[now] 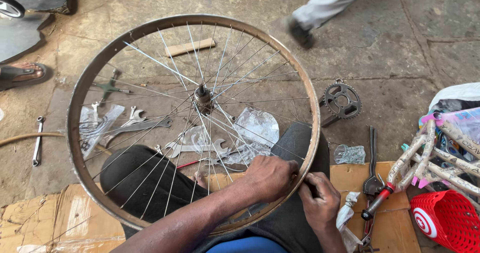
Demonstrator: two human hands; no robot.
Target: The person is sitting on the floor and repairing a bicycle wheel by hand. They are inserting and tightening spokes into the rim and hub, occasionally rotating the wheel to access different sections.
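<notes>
A spoked bicycle wheel with a worn metal rim and a central hub rests across my knees, above the ground. My left hand reaches through the spokes and grips the inside of the rim at its lower right. My right hand is closed against the outside of the rim at the same spot, pinching something small that I cannot make out. Both hands meet at one spoke end.
Spanners, a long wrench and clear plastic bags lie on the concrete under the wheel. A chainring with crank, pliers, a red basket and a wrapped bicycle frame sit right. Another person's leg passes behind; a sandalled foot is at left.
</notes>
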